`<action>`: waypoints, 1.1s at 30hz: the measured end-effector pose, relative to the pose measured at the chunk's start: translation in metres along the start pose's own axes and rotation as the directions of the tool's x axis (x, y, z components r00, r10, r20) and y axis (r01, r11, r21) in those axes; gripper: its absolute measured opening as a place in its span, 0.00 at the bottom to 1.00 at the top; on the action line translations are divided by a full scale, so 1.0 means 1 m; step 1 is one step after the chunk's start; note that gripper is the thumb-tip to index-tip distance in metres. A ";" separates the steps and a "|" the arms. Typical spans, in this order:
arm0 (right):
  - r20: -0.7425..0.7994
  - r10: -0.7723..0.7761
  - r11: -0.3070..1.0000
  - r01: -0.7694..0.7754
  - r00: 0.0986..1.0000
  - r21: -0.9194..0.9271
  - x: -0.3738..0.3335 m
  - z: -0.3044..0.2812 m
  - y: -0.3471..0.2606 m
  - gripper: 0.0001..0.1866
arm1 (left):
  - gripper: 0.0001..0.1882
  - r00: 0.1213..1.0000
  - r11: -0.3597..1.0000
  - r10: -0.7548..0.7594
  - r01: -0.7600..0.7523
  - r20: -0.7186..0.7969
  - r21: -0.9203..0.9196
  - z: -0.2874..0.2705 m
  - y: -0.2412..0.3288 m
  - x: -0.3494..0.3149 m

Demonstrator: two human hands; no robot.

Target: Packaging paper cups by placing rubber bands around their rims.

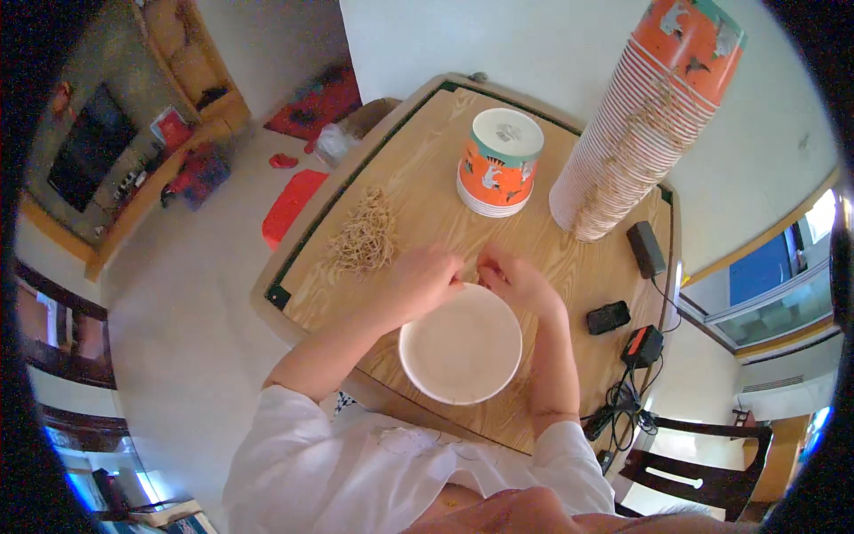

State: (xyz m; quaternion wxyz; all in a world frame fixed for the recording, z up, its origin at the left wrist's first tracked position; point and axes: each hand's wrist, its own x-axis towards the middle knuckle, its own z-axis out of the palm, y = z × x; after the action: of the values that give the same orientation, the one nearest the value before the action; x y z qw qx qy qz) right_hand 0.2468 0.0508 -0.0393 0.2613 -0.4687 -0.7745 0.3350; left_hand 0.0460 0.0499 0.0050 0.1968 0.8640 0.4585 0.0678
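Observation:
A white paper bucket (460, 343) sits at the near edge of the table with its open mouth toward me. My left hand (429, 279) is closed at its far rim, fingers curled against the edge. Just right of it, my right hand (519, 283) is pinched beside the same rim; what lies between its fingertips is too small to make out. Left of my hands lies a loose pile of tan twine pieces (363, 233). Beyond them, a short stack of orange and green printed paper buckets (498, 173) stands upside down.
A tall leaning stack of nested paper buckets (636, 133), with twine strands along its side, rises at the far right. On the table's right side are a dark box-shaped adapter (646, 249), a small black case (608, 318), a charger (642, 345) and tangled black cables (621, 408).

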 end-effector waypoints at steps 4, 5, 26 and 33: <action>0.013 0.057 0.998 -0.057 0.998 -0.002 0.004 -0.008 -0.016 0.03 | 0.06 0.988 0.875 0.153 -0.137 -0.002 -0.465 0.018 -0.041 0.013; 0.024 0.053 0.999 -0.053 0.998 -0.013 0.005 -0.007 -0.015 0.03 | 0.05 0.965 0.751 0.247 -0.250 -0.091 -0.611 0.026 -0.051 0.017; 0.016 0.321 0.947 -0.321 0.947 -0.014 0.025 -0.019 -0.008 0.04 | 0.13 0.821 0.298 0.467 -0.497 -0.329 -0.815 0.086 -0.083 0.084; -0.041 0.296 0.955 -0.297 0.954 -0.020 0.027 -0.017 0.002 0.03 | 0.13 0.900 0.547 0.405 -0.381 -0.162 -0.745 0.058 -0.072 0.078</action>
State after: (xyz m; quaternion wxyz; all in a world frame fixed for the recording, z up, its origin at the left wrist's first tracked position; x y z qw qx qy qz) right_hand 0.2491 0.0801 -0.0276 0.2165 -0.5892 -0.6947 0.3513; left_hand 0.0528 0.1339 -0.0818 0.5274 0.7806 0.1790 0.2838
